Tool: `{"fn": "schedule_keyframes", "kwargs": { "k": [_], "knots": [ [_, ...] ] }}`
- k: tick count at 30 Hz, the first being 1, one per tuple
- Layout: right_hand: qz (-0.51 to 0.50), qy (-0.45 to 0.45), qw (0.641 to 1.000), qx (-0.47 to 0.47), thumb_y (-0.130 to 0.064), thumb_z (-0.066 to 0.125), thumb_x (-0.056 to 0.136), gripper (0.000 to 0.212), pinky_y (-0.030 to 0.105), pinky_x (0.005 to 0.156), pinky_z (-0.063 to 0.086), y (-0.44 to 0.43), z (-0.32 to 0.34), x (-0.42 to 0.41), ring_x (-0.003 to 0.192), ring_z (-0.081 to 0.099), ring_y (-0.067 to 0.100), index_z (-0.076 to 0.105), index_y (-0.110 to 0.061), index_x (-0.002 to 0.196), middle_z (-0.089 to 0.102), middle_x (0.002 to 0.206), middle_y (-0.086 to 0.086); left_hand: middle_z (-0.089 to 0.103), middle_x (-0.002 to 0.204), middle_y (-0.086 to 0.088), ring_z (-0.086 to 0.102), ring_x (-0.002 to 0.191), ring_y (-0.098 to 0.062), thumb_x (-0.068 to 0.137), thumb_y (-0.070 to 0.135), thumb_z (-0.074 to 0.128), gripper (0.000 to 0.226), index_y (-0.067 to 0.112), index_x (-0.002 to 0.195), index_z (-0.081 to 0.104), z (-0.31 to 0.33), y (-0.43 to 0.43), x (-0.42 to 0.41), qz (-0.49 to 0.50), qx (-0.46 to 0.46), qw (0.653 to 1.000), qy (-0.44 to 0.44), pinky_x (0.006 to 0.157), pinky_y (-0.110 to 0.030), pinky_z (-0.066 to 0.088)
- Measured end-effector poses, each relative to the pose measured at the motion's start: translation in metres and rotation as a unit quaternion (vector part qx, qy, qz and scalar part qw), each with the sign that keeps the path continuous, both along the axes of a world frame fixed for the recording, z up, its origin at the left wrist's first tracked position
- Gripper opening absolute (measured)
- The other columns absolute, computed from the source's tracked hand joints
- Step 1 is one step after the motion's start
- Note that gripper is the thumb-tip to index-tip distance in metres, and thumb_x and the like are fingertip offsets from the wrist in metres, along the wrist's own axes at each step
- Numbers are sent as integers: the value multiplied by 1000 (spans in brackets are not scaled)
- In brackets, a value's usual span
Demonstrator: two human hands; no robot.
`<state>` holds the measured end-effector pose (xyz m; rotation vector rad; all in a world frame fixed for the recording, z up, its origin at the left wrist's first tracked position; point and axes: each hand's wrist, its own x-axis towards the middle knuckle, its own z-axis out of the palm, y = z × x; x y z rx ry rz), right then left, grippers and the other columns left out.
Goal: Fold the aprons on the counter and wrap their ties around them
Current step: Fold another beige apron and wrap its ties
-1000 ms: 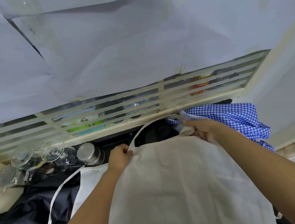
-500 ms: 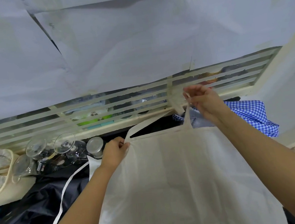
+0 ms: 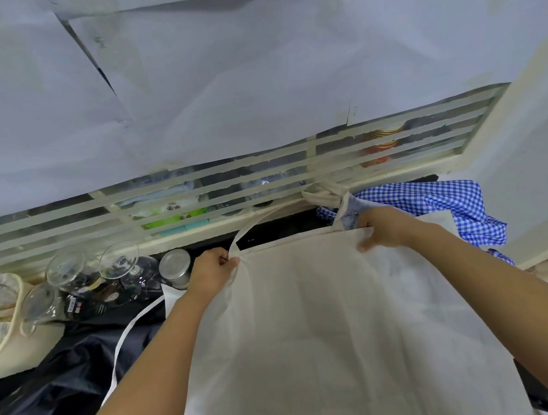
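A cream apron lies spread in front of me over the counter, bib edge away from me. My left hand pinches its top left corner, where the neck strap loops off toward the window. My right hand grips the top right corner of the bib. One white tie trails down to the left over a dark apron. A blue checked apron is bunched up behind my right hand.
Several upturned glasses and a metal-lidded jar stand at the left by the window grille. A cream basket sits at the far left. White wall closes the right side.
My right hand, raised with the strap half a second ago, has come back down and now grips the bib's top right corner. My left hand stays on the left corner.
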<state>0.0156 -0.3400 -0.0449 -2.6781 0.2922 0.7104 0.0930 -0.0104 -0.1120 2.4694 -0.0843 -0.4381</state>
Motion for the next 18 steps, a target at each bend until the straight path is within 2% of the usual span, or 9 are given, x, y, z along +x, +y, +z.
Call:
{"fn": "schedule_keyframes", "kwargs": {
  "k": [2,5,7,10,12,14,18],
  "knots": [
    [17,-46,999,4,-21,66,89,14,22,82,40,1,3,0,93,60,18,69,-16,102,67,105,1,48,56,1,42,53,-12,87,20,68,32,12,64,47,5,2,1,-21,-18,999,18,52,-21,33],
    [33,-110,993,4,-18,60,93,22,21,81,35,6,11,1,89,57,18,68,-9,112,60,113,-5,53,60,-1,44,55,-12,84,17,70,26,8,68,52,11,7,2,-49,-9,998,23,52,-19,33],
    [27,-129,991,-15,-20,56,95,23,22,78,35,5,10,4,89,57,20,67,-9,112,66,112,7,51,59,-3,44,56,-16,88,17,67,30,9,64,49,12,10,4,-47,0,999,16,55,-25,34],
    [25,-151,988,-29,-23,45,100,24,28,75,42,5,4,8,89,61,24,64,-10,107,68,105,13,50,64,-8,46,62,-22,96,21,55,34,9,65,47,15,12,9,-70,32,997,27,63,-30,35],
    [30,-161,986,-22,-25,40,102,25,31,82,46,6,1,10,90,61,25,60,-11,107,67,104,10,51,68,-7,47,65,-21,100,22,47,34,9,68,48,19,12,11,-111,58,991,44,65,-31,35],
    [37,-174,984,-25,-25,41,102,21,31,86,47,8,1,14,91,60,23,58,-13,106,64,103,8,49,65,-1,46,64,-17,101,22,42,37,13,65,45,23,11,13,-135,66,987,53,64,-30,34],
    [23,-177,983,-40,-23,51,97,17,30,84,48,5,-2,24,85,58,20,64,-11,99,63,99,7,47,64,3,47,69,-19,102,25,40,38,17,65,43,27,12,17,-136,77,986,63,62,-28,34]
  ]
}}
